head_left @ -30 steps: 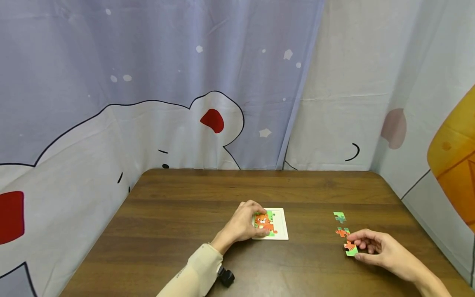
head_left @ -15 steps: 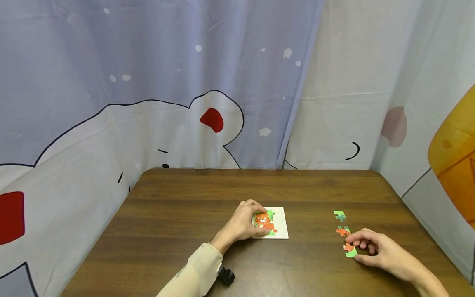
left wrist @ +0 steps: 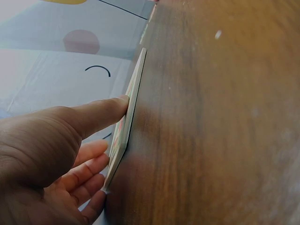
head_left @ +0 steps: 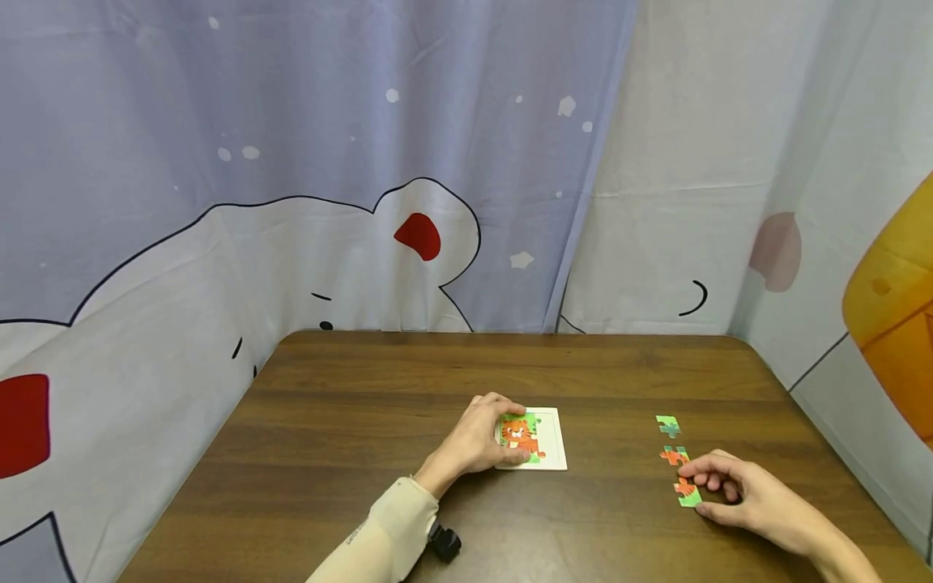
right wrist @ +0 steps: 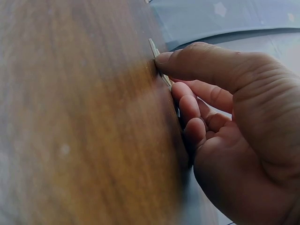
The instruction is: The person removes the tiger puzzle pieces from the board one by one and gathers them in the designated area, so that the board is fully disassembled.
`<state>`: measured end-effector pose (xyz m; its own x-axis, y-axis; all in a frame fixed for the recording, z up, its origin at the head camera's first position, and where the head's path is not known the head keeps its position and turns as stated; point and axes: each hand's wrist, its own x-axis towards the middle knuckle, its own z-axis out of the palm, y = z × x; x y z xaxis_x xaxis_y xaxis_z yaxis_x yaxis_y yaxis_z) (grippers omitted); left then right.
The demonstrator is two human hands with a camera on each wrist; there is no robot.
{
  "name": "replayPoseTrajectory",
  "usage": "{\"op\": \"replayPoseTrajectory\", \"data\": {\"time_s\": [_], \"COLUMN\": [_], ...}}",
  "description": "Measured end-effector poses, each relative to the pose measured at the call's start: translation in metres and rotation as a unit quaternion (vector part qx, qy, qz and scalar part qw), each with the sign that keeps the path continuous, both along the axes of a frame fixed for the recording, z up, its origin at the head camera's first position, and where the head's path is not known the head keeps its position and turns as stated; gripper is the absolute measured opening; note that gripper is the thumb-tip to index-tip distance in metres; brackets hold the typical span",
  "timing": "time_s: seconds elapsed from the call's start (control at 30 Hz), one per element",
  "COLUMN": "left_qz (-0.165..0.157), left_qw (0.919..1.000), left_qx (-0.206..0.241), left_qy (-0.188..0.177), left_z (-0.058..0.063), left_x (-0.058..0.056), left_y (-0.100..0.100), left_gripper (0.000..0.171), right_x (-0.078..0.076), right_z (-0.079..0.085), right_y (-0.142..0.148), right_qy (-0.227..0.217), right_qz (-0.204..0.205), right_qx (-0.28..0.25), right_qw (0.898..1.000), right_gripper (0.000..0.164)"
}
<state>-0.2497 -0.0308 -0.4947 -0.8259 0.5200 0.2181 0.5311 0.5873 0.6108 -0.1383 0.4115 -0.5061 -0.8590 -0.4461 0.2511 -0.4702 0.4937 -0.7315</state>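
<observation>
A square white puzzle board point(head_left: 551, 441) lies on the table, its left part filled with an orange tiger picture on green. My left hand point(head_left: 481, 437) holds it from the left, thumb at the near side and index finger at the far side. In the left wrist view the thumb point(left wrist: 105, 114) presses on the board's edge. Over to the right, my right hand point(head_left: 751, 494) pinches an orange and green puzzle piece point(head_left: 687, 493) between thumb and index finger, low at the table. The right wrist view shows this piece point(right wrist: 153, 48) edge-on under the thumb, its other fingers curled inward.
Two loose puzzle pieces lie just beyond the held one: an orange one point(head_left: 674, 456) and a green one point(head_left: 667, 426). The brown wooden table point(head_left: 350, 421) meets printed curtains point(head_left: 510, 162) at its back and sides.
The pinched puzzle piece has turned slightly and shifted a little left and nearer, the right fingers moving with it. The left hand and the board stay in place.
</observation>
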Motion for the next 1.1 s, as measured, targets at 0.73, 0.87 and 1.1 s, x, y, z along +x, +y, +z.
{"op": "replayPoseTrajectory", "data": {"time_s": [0.73, 0.87, 1.1], "left_qz": [0.003, 0.003, 0.003], "left_qw": [1.0000, 1.0000, 1.0000], "left_qx": [-0.002, -0.002, 0.001], "left_qy": [-0.003, -0.003, -0.005], "left_z": [0.001, 0.000, 0.000], "left_x": [0.001, 0.001, 0.001], "left_y": [0.001, 0.001, 0.000], "left_gripper": [0.066, 0.068, 0.074], "right_x": [0.003, -0.003, -0.016], "right_z": [0.031, 0.040, 0.050], "right_y": [-0.006, -0.012, -0.025], "right_qy": [-0.088, -0.078, -0.070], "right_qz": [-0.067, -0.066, -0.037], "right_qx": [-0.075, -0.084, -0.106], "right_qw": [0.991, 0.991, 0.991], "right_gripper": [0.037, 0.041, 0.043]}}
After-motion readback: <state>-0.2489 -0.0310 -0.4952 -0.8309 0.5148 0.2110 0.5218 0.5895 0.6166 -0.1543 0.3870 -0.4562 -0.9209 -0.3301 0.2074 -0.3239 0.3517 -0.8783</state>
